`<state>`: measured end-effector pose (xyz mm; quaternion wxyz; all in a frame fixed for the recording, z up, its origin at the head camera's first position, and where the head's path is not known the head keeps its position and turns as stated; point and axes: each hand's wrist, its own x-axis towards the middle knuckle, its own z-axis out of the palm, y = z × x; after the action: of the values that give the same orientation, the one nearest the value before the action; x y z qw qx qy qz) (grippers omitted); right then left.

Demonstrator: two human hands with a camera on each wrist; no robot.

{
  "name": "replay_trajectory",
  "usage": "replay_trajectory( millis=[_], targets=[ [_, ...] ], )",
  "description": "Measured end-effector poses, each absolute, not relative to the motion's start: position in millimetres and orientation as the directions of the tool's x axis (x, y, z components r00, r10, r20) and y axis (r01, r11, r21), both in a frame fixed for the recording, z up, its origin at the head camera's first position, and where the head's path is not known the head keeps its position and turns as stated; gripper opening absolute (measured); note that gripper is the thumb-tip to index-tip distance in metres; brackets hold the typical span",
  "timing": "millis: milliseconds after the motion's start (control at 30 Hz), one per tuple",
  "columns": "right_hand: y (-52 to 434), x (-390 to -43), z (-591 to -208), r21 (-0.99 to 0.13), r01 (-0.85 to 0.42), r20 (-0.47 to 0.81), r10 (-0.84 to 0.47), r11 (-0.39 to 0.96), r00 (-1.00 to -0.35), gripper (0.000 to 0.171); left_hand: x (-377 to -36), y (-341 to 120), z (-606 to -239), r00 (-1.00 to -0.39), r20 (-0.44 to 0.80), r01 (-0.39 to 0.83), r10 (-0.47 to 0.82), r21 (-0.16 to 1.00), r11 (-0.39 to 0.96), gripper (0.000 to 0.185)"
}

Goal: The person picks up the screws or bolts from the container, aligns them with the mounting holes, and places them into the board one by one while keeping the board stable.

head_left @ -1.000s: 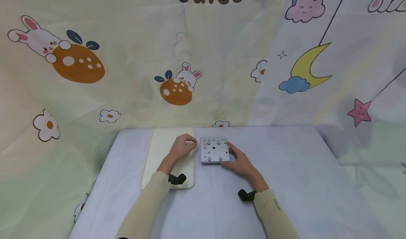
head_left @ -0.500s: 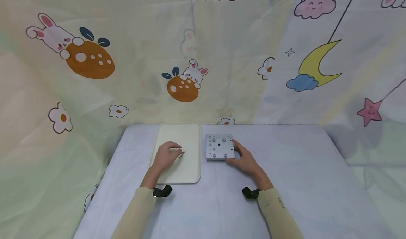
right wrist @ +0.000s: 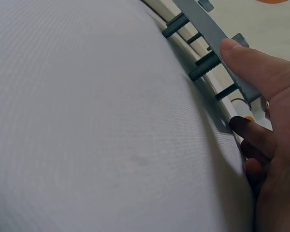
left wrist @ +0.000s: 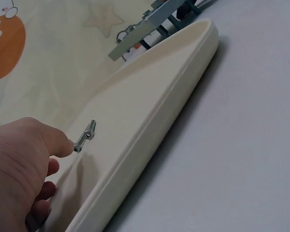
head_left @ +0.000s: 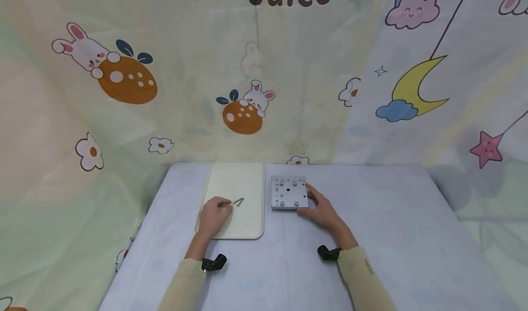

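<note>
Head view: one screw (head_left: 238, 202), one tray (head_left: 247, 175), one plate (head_left: 289, 192).

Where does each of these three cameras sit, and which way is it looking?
Head: sits high, looks forward and down at the table; both hands and sleeves show.
Left wrist: sits low behind the left hand, looks along the tray at a screw.
Right wrist: sits low on the table, looks at the right hand holding the metal plate.
Shared: the head and left wrist views both show the screw.
</note>
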<state>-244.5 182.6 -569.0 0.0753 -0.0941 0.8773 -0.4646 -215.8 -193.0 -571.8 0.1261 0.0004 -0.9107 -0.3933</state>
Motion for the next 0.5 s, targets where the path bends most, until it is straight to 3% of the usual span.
replay_trajectory(
  millis=[500],
  targets=[
    [182,-244,-574,-0.835,-0.08,-0.045,-0.212,0.544,-0.976,0.101,-222,-181,-573,-0.965,0.246,0.08,-0.089,0.6,0.796,0.021]
  ],
)
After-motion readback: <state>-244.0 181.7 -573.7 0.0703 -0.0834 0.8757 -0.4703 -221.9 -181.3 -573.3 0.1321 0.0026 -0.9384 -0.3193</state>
